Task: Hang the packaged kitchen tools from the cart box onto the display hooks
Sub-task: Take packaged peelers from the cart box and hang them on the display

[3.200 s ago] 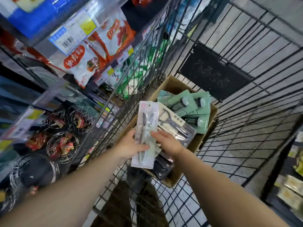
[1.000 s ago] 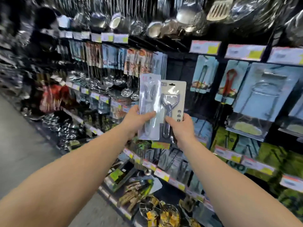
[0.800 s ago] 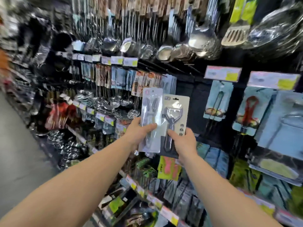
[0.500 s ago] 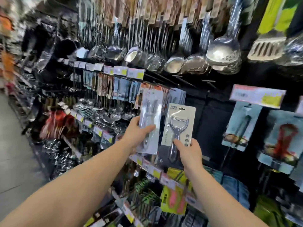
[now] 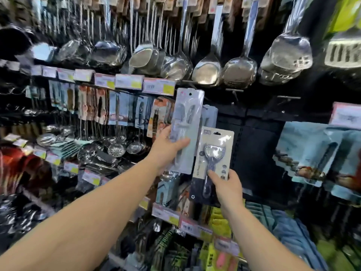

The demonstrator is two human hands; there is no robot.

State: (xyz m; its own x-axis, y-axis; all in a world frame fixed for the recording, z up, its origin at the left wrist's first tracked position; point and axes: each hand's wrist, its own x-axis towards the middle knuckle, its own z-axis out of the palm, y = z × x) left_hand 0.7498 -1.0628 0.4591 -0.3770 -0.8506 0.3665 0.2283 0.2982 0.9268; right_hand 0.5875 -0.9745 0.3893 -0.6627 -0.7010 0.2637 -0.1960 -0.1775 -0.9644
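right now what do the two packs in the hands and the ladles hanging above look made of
Peeler pack: matte pale card under a glossy clear blister, probably plastic; the peeler looks like shiny metal. Long grey pack: glossy film or plastic by its glare; contents unclear. Ladles: polished metal, likely steel, with mirror reflections.

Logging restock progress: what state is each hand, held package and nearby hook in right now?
left hand: grips the tall clear package, raised toward the rack.
tall clear package: held upright, not yet hung.
right hand: pinches the peeler card at its lower end.
peeler card: held upright, lower than the other, not hung.
bare hooks: nothing hanging on them.
ladles: hanging on the top row.
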